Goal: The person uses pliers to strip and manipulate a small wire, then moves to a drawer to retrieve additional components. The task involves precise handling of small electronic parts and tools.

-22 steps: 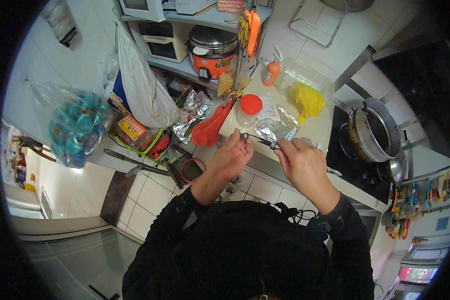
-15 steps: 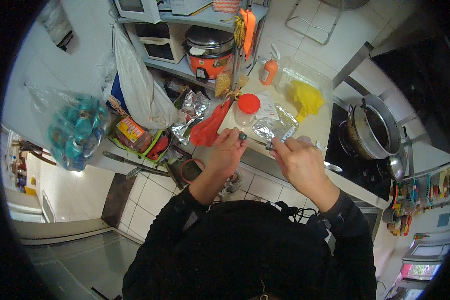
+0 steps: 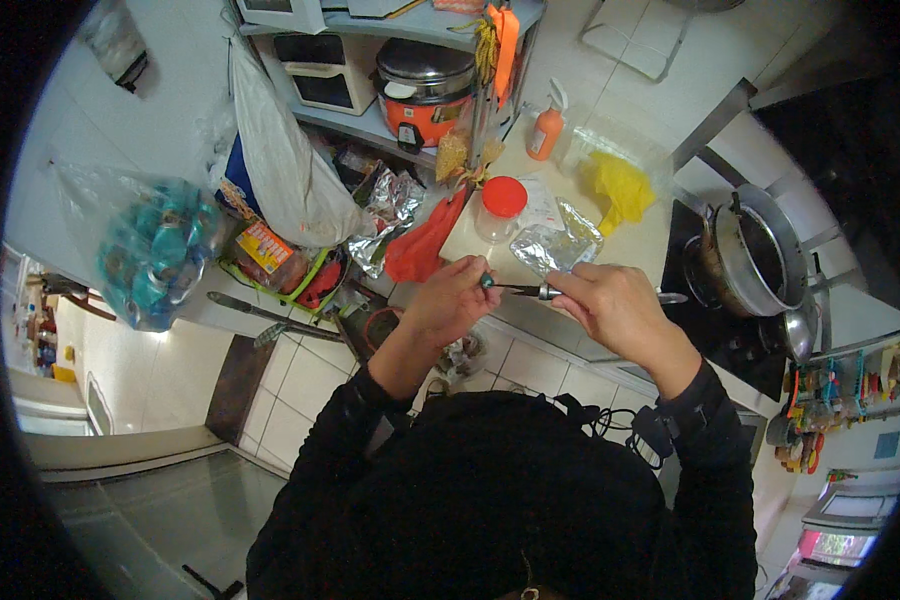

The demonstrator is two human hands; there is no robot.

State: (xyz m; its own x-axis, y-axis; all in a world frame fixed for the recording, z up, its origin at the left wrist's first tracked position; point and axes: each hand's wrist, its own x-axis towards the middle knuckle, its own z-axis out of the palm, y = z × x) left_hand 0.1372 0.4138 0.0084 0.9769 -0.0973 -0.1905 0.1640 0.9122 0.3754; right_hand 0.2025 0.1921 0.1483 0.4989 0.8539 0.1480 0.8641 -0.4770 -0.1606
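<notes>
In the head view my left hand (image 3: pixel 450 305) pinches a small dark green object (image 3: pixel 486 282), too small to identify, over the counter's front edge. My right hand (image 3: pixel 615 310) grips a metal-handled tool (image 3: pixel 547 292) whose thin dark end reaches to the green object. Beyond my hands on the cream counter (image 3: pixel 530 170) lie a clear jar with a red lid (image 3: pixel 503 200), a crumpled foil package (image 3: pixel 555 245) and a yellow plastic bag (image 3: pixel 620 185).
A stove with pots (image 3: pixel 755 250) is at the right. An orange pump bottle (image 3: pixel 545 132) and a shelf rack with a rice cooker (image 3: pixel 425 100) are behind. Hanging bags (image 3: pixel 290 190), a red bag (image 3: pixel 425 240) and a bag of teal items (image 3: pixel 155 250) crowd the left.
The tool's thin end is more visible beside the green object, and my right hand has shifted slightly right. The scene has shifted a little in view.
</notes>
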